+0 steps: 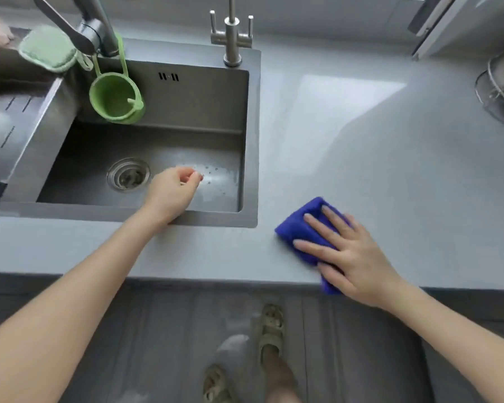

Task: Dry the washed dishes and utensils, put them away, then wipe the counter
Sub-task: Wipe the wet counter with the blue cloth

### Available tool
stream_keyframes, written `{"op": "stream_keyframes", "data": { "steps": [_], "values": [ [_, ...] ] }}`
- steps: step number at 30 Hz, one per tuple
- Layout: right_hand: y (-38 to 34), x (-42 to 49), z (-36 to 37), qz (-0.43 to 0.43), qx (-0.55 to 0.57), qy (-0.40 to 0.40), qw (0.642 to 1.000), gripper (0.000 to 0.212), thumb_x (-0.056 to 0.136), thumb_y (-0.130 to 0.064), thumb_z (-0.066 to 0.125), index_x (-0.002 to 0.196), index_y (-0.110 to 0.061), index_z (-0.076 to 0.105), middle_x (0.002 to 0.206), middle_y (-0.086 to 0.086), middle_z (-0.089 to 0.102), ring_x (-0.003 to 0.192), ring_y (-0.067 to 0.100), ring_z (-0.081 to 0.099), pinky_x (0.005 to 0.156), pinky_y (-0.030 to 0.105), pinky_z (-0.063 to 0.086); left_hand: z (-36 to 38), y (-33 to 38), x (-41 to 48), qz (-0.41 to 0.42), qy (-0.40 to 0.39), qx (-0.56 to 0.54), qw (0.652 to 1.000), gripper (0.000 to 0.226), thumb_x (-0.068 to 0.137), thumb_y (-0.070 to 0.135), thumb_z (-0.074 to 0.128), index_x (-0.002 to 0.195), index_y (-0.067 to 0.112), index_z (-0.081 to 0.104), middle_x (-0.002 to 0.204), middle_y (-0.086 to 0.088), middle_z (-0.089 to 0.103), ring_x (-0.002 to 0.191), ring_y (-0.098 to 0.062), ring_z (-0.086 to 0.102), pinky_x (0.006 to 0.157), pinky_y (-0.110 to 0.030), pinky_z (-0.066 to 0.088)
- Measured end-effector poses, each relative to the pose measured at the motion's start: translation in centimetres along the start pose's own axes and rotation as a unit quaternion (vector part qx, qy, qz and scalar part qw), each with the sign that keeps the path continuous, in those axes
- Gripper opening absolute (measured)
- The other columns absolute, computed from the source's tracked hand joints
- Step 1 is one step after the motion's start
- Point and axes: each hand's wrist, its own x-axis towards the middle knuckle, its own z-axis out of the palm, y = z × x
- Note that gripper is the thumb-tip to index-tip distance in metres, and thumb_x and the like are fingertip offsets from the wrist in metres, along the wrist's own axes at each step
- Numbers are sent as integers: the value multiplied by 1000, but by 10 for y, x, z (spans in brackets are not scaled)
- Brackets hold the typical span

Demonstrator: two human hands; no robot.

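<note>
Blue cloth [298, 228], at the table's [361, 170] near edge right of the sink [252, 141], is pressed by the flat right hand [352, 257]; keep pressure even and overlap strokes, left hand [172, 190] loosely curled, empty, above the sink.

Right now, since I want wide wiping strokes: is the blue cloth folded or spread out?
Folded: the blue cloth sits as a thick, compact pad under the flat right hand.

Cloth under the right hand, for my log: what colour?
The cloth is deep blue; head view.
</note>
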Motion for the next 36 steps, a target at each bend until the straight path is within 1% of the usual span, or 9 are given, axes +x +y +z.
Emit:
{"op": "stream_keyframes", "data": {
  "steps": [2, 4, 6, 15, 19, 23, 27, 32, 36],
  "values": [
    [33, -31, -4, 238, -28, 34, 970, 51, 90, -41, 32, 140, -37, 42, 153, 8, 34, 142, 36, 25, 104, 60, 32, -9, -9, -23, 11, 42, -73, 996, 23, 96, 19, 47, 100, 11, 68, 98, -7, 69, 93, -23, 63, 81, -31, 46],
    [29, -29, -7, 482, -19, 52, 875, 57, 90, -45, 25, 143, -33, 42, 156, 10, 28, 143, 40, 19, 108, 61, 25, -17, -18, -41, 12, 70, -143, 987, 21, 97, 17, 46, 103, 15, 65, 98, -3, 66, 93, -19, 61, 80, -28, 44],
    [-12, 13, -6, 591, 2, 32, 806, 55, 93, -43, 27, 148, -33, 34, 159, 11, 17, 145, 42, 8, 112, 61, 14, -21, -27, -51, 17, 90, -163, 982, 21, 96, 19, 45, 106, 16, 63, 99, -1, 65, 97, -20, 60, 84, -31, 46],
    [-214, 182, 27, 239, 53, -21, 969, 55, 93, -58, 35, 145, -41, 32, 161, 10, 9, 145, 42, -2, 111, 65, -2, -28, -24, -60, -61, 272, -286, 917, 31, 91, 21, 43, 116, 14, 59, 113, -4, 63, 97, -15, 57, 88, -22, 41],
    [-184, 143, 32, 39, 70, 43, 996, 39, 91, -44, 43, 127, -42, 58, 151, 5, 39, 141, 41, 28, 110, 60, 21, -49, -26, -62, -74, 274, -282, 916, 27, 89, 21, 44, 111, 19, 61, 97, 8, 59, 88, -8, 53, 84, -21, 42],
    [-95, 43, 30, 197, 5, 130, 972, 43, 87, -42, 38, 117, -34, 68, 142, 9, 51, 132, 39, 43, 99, 57, 39, -82, -42, -69, -71, 248, -277, 926, 19, 92, 22, 41, 98, 25, 59, 100, 5, 62, 92, -10, 54, 90, -27, 45],
    [-70, 15, 10, 555, 52, 107, 824, 58, 86, -41, 23, 133, -30, 56, 157, 11, 26, 144, 42, 14, 111, 60, 12, -103, -63, -84, -63, 198, -260, 943, 22, 95, 22, 40, 90, 25, 60, 99, 3, 64, 92, -14, 56, 82, -27, 45],
    [-216, 125, 33, 312, 43, 111, 942, 42, 83, -33, 40, 111, -26, 70, 140, 21, 50, 126, 55, 41, 100, 68, 29, -116, -93, -89, -56, 196, -284, 937, 26, 98, 21, 38, 93, 18, 63, 101, -2, 67, 92, -15, 61, 78, -20, 47],
    [-307, 232, 40, 140, 66, -8, 988, 43, 91, -40, 45, 134, -34, 51, 158, 17, 17, 142, 52, 8, 109, 69, 3, -110, -113, -90, -67, 246, -315, 914, 26, 99, 19, 35, 96, 12, 61, 99, -6, 65, 88, -14, 59, 67, -11, 44]
  ]
}}
